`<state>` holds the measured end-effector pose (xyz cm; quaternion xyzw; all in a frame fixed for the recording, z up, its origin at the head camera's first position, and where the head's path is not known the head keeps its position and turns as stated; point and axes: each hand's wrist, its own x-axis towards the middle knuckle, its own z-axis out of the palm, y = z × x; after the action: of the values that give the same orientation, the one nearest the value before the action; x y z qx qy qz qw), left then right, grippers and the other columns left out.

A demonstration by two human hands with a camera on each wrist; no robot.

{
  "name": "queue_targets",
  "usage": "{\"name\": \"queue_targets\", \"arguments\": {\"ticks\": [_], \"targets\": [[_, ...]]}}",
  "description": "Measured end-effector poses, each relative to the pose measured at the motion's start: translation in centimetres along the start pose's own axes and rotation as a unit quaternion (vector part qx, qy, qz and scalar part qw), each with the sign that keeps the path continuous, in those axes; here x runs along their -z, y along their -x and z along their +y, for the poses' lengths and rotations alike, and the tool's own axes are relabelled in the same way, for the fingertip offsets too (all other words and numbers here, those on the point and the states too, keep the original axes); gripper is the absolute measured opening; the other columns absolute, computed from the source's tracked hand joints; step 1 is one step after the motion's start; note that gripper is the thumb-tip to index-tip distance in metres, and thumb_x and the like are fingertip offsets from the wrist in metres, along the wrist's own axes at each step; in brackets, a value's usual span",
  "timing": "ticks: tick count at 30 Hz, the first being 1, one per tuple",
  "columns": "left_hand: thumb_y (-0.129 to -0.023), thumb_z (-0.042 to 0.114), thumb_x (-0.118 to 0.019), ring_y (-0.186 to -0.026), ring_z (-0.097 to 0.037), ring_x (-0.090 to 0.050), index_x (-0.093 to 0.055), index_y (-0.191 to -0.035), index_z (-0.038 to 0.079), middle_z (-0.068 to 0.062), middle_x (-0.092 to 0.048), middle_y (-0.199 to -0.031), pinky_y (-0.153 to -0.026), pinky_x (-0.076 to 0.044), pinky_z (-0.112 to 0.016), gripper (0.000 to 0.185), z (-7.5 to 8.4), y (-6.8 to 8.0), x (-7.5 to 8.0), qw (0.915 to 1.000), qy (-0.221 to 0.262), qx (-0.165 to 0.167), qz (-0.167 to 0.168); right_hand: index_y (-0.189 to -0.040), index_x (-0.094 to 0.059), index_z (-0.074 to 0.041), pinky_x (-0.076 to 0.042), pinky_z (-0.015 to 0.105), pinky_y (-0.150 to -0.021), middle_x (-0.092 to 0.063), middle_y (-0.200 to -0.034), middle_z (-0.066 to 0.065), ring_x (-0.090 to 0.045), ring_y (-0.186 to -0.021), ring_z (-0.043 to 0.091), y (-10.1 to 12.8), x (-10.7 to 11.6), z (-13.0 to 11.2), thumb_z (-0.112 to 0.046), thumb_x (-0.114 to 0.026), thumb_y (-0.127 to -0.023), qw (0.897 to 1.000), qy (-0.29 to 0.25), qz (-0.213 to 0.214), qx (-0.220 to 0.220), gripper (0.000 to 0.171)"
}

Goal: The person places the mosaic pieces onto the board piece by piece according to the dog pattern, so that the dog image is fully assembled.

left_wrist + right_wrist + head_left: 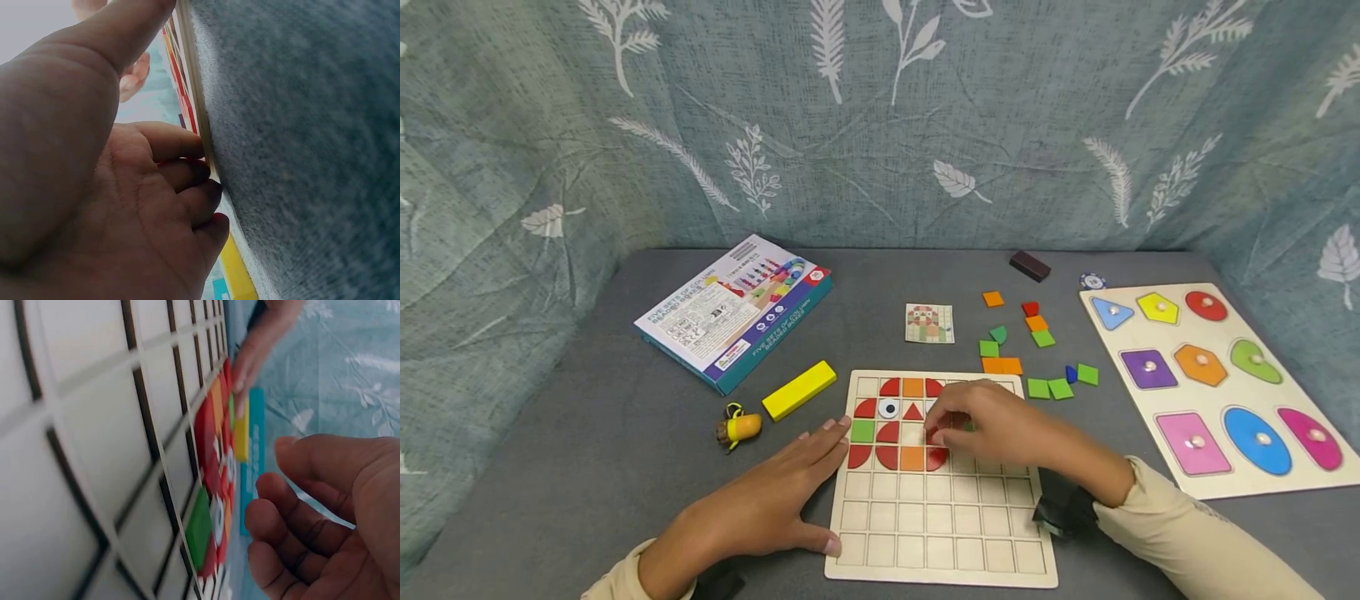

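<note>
A wooden grid board (940,533) lies in front of me, with red, orange and green tiles filling part of its top rows. My left hand (775,500) lies flat on the grey table, its straight fingers (181,175) pressed against the board's left edge (199,125). My right hand (992,425) hovers over the upper middle of the board, fingers loosely curled. Its fingertips touch a red tile (932,436) in a cell. In the right wrist view the curled fingers (281,519) have nothing between them, close above the board (75,456).
A game box (733,308), a yellow block (799,389) and a small yellow toy (739,427) lie to the left. A pattern card (929,323) and loose tiles (1037,350) sit behind the board. A shape puzzle (1217,383) lies at the right, a dark block (1029,266) behind.
</note>
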<state>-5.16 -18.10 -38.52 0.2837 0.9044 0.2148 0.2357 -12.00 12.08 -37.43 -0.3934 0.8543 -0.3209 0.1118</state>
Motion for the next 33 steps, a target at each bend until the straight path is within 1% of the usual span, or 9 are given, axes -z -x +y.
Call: {"name": "queue_targets", "arguments": {"ticks": [4,9,12,19,22,25,30,33], "targets": [[-0.073,0.061,-0.074,-0.147,-0.020,-0.006,-0.024,-0.155,0.009,0.003,-0.003,-0.163,-0.117,-0.013,-0.047,0.109,0.1,0.0,0.0,1.0000,0.001,0.000,0.000,-0.099,-0.074,-0.012,-0.050,0.025,-0.066,-0.064,-0.093,-0.011,-0.055,-0.078,0.008,0.5,1.1,1.1,-0.013,-0.067,-0.093,1.000,-0.023,0.020,0.000,0.009],[-0.073,0.060,-0.075,-0.147,-0.020,-0.005,-0.024,-0.155,0.010,0.004,-0.004,-0.163,-0.117,-0.013,-0.047,0.109,0.1,0.0,0.0,1.0000,0.000,0.006,0.000,-0.099,-0.074,-0.010,-0.050,0.027,-0.067,-0.066,-0.089,-0.009,-0.054,-0.077,0.009,1.1,2.3,2.5,-0.011,-0.065,-0.095,0.998,-0.026,0.049,-0.010,0.011],[-0.073,0.060,-0.075,-0.147,-0.020,-0.005,-0.024,-0.155,0.010,0.004,-0.004,-0.163,-0.117,-0.013,-0.047,0.109,0.2,0.0,0.1,1.0000,-0.002,0.008,0.000,-0.100,-0.074,-0.009,-0.050,0.028,-0.067,-0.065,-0.088,-0.008,-0.054,-0.076,0.010,1.5,2.9,3.0,-0.011,-0.064,-0.095,0.998,-0.013,0.063,-0.021,0.012],[-0.073,0.060,-0.075,-0.147,-0.020,-0.006,-0.024,-0.155,0.010,0.003,-0.005,-0.163,-0.117,-0.013,-0.047,0.109,0.3,0.0,0.1,0.9999,0.001,0.010,-0.002,-0.101,-0.073,-0.009,-0.048,0.028,-0.065,-0.062,-0.085,-0.010,-0.053,-0.074,0.009,3.0,3.9,4.6,-0.011,-0.065,-0.094,0.993,0.043,0.095,-0.056,0.011],[-0.073,0.060,-0.075,-0.147,-0.020,-0.005,-0.024,-0.155,0.009,0.003,-0.004,-0.163,-0.117,-0.012,-0.047,0.109,0.3,0.0,0.1,1.0000,0.003,0.008,-0.003,-0.101,-0.073,-0.008,-0.048,0.028,-0.065,-0.064,-0.087,-0.009,-0.054,-0.075,0.009,3.7,4.3,5.2,-0.011,-0.066,-0.094,0.991,0.049,0.105,-0.062,0.010],[-0.073,0.059,-0.076,-0.147,-0.020,-0.005,-0.024,-0.155,0.010,0.003,-0.004,-0.163,-0.117,-0.012,-0.047,0.109,0.2,0.0,0.1,1.0000,0.003,0.009,-0.003,-0.102,-0.073,-0.006,-0.048,0.028,-0.062,-0.066,-0.089,-0.005,-0.054,-0.074,0.011,4.2,5.0,5.8,-0.012,-0.065,-0.095,0.989,0.045,0.117,-0.076,0.012],[-0.073,0.058,-0.076,-0.147,-0.021,-0.006,-0.024,-0.155,0.010,0.004,-0.004,-0.163,-0.117,-0.012,-0.047,0.109,0.2,0.0,0.1,0.9999,0.004,0.011,-0.002,-0.105,-0.072,-0.001,-0.048,0.028,-0.058,-0.067,-0.092,0.003,-0.055,-0.072,0.015,4.6,6.1,6.8,-0.011,-0.063,-0.096,0.981,0.047,0.144,-0.119,0.016],[-0.073,0.058,-0.076,-0.147,-0.020,-0.005,-0.024,-0.155,0.010,0.004,-0.004,-0.163,-0.117,-0.012,-0.047,0.109,0.2,0.0,0.0,0.9999,0.005,0.013,-0.004,-0.106,-0.071,0.000,-0.049,0.031,-0.060,-0.068,-0.093,0.006,-0.057,-0.076,0.018,4.4,6.4,7.3,-0.012,-0.063,-0.096,0.975,0.063,0.162,-0.141,0.017]]}}
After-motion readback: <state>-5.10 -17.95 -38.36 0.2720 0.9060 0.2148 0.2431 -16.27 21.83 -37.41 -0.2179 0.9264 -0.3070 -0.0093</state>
